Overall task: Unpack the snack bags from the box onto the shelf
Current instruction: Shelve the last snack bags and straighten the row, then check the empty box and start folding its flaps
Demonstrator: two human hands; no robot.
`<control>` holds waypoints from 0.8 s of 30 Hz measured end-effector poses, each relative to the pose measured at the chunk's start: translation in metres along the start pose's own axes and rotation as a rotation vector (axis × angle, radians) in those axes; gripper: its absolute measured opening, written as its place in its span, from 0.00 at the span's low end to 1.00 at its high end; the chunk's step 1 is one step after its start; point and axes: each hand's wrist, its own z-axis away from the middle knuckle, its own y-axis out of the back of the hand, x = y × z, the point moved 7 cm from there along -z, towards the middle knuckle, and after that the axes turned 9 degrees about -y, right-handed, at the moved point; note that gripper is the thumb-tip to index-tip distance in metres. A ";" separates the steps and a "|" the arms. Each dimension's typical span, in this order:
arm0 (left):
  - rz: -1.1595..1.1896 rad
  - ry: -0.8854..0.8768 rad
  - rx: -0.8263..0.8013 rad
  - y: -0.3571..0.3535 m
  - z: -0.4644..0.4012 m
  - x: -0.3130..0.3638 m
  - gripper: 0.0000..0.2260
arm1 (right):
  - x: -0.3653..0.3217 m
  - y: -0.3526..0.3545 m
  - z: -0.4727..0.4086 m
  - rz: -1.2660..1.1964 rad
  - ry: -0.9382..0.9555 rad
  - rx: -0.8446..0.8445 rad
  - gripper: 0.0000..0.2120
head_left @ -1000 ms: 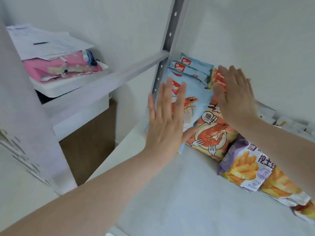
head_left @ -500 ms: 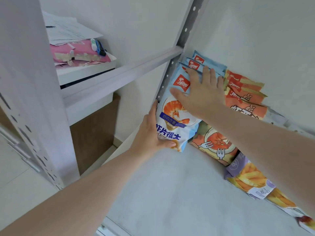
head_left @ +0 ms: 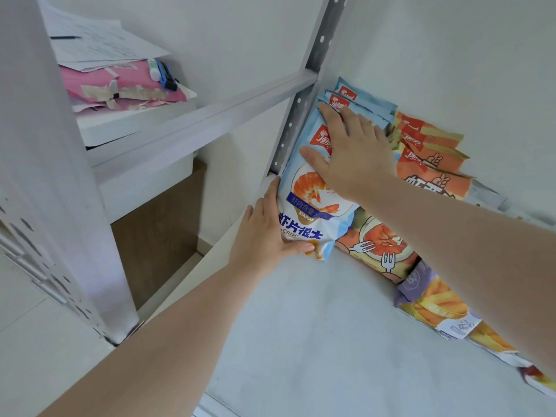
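A light blue shrimp-chip bag point(head_left: 310, 206) stands upright at the left end of the white shelf point(head_left: 301, 326), against the perforated metal post point(head_left: 301, 100). My left hand point(head_left: 267, 236) grips its lower left edge, thumb across the front bottom corner. My right hand point(head_left: 349, 152) lies flat on the bag's upper front, fingers straight. Two more blue bags point(head_left: 361, 97) stand behind it. To the right, orange shrimp bags point(head_left: 433, 164) lean against the wall. The box is not in view.
Purple and yellow fries bags point(head_left: 430, 302) continue the row along the wall to the right, under my right forearm. Bare shelf surface lies in front of the row. Left of the post, a pink packet point(head_left: 120, 88) and papers lie on a white box point(head_left: 135, 124).
My left hand went from lying flat on the blue bag's face to gripping its lower left edge. My right hand shifted left from the orange bags onto the blue bag's top.
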 end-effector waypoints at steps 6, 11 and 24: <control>-0.006 -0.018 0.080 0.009 0.004 0.009 0.56 | -0.001 0.015 0.007 0.008 -0.007 0.030 0.37; -0.009 0.013 0.065 0.016 0.016 0.024 0.50 | 0.005 0.026 0.027 0.006 -0.006 0.036 0.35; -0.072 -0.068 0.033 0.055 0.163 0.169 0.27 | 0.109 0.064 0.284 -0.276 -0.193 -0.155 0.27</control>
